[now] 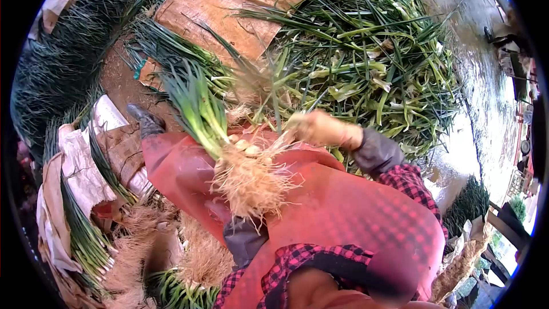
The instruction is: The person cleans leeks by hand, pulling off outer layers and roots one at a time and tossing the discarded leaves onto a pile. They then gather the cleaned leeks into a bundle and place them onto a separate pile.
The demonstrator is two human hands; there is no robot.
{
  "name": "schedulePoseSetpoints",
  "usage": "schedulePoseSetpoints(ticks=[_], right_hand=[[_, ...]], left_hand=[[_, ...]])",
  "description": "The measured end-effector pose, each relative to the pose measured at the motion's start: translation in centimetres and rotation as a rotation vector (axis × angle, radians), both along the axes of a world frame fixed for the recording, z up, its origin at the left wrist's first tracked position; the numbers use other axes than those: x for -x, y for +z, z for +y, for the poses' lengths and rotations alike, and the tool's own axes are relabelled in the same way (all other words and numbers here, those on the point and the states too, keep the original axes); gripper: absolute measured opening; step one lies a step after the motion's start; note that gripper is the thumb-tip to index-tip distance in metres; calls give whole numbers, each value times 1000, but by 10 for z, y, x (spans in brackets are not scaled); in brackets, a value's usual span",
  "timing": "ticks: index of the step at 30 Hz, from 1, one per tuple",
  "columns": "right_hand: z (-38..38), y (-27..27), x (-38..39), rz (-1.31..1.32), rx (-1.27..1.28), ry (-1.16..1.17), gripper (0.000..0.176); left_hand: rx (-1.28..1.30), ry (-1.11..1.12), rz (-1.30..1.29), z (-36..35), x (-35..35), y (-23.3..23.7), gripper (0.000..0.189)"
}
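Note:
I hold a bunch of green onions [200, 109] over my lap, with the pale bulbs and tangled roots [251, 180] toward me and the leaves pointing up and left. My left hand is mostly hidden under the roots; only its dark sleeve [243, 240] shows, and it appears to grip the bunch from below. To the right of the bulbs, my gloved right hand [323, 129] is closed on a thin pale strand of the bunch and is blurred by motion. A red apron [343, 206] covers my lap.
A big heap of loose green leaves [372, 51] lies ahead on the right, with brown cardboard [223, 6] beside it. Bundled onions [86, 234] on paper sit at the left, cut roots [194, 252] below. My boot [146, 120] rests on dirt. Wet ground [486, 80] lies far right.

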State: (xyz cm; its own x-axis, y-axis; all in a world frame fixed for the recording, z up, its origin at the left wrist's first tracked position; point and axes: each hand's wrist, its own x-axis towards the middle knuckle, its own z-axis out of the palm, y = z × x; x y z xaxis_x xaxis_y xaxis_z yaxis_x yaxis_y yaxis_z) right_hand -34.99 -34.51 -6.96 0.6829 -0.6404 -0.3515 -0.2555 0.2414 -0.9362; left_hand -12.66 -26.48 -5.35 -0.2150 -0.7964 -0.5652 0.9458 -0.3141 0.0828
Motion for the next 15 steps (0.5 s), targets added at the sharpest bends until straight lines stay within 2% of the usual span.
schedulePoseSetpoints(ticks=[1,2,3,4,5,6,8,10,11,12,14,15], right_hand=[[-17,-34,42,-244,-255,-217,23],[-36,-26,70,236,133,-258,29],[-45,-48,104,674,1019,-153,37],[-48,-64,123,1156,1043,-191,48],[-58,-66,139,1080,867,-215,56],[-81,-65,148,766,493,-375,48],[-122,-98,166,844,523,-391,29],[-153,-144,188,1548,518,-323,19],[-159,-165,202,1670,494,-199,19],[-161,-175,213,1668,465,-136,20],[-176,-172,211,1590,599,-107,20],[-181,-143,194,1423,664,-158,20]], left_hand=[[3,1,2,2,0,1,41],[7,1,4,2,-3,2,41],[8,8,8,3,-4,2,41],[11,12,7,4,-4,3,41],[13,17,12,4,-4,4,41],[10,21,12,5,-4,4,42],[19,19,20,2,1,2,42],[11,24,21,9,-1,7,42],[7,24,20,8,0,5,42],[1,23,25,9,2,5,42],[-8,19,20,11,1,4,42],[-23,18,21,12,1,3,43]])
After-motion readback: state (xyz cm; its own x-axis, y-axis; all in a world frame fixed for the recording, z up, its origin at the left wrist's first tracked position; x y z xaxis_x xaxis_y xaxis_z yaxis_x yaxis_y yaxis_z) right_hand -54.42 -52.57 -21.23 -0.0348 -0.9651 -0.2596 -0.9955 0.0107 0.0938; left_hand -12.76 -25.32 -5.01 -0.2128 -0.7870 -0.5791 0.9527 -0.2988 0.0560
